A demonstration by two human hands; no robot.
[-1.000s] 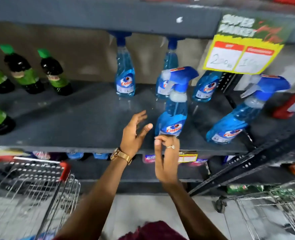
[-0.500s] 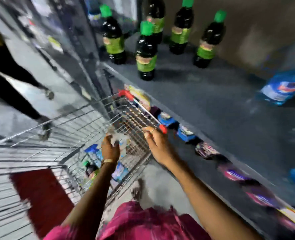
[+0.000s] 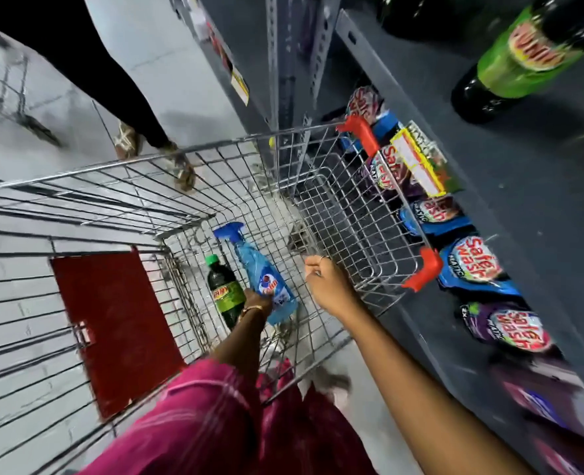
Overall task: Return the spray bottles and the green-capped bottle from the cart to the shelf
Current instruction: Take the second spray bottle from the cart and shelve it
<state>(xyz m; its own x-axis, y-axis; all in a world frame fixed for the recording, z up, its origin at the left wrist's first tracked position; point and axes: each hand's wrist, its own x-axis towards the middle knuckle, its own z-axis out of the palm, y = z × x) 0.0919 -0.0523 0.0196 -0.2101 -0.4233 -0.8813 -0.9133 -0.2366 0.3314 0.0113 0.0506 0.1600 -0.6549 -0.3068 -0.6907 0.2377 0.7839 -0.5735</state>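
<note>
A blue spray bottle (image 3: pixel 264 274) lies in the bottom of the wire cart (image 3: pixel 167 159), nozzle pointing away from me. My left hand (image 3: pixel 257 299), with a gold watch at the wrist, reaches down into the cart and closes around the bottle's lower body. A dark green-capped bottle (image 3: pixel 224 290) with a green label lies right beside it on the left, touching it. My right hand (image 3: pixel 326 284) is curled on the wire flap at the cart's handle end. The grey shelf (image 3: pixel 509 186) runs along the right.
One dark green-labelled bottle (image 3: pixel 520 56) stands on the shelf at top right. Several detergent pouches (image 3: pixel 472 265) line the lower shelf beside the red-tipped cart handle (image 3: pixel 424 272). Another person's legs (image 3: pixel 122 94) stand beyond the cart. A second cart with a red panel (image 3: pixel 112 330) sits left.
I have turned from the shelf down to the cart. My left hand went deeper into the cart and closed on the spray bottle; my right hand stays by the handle.
</note>
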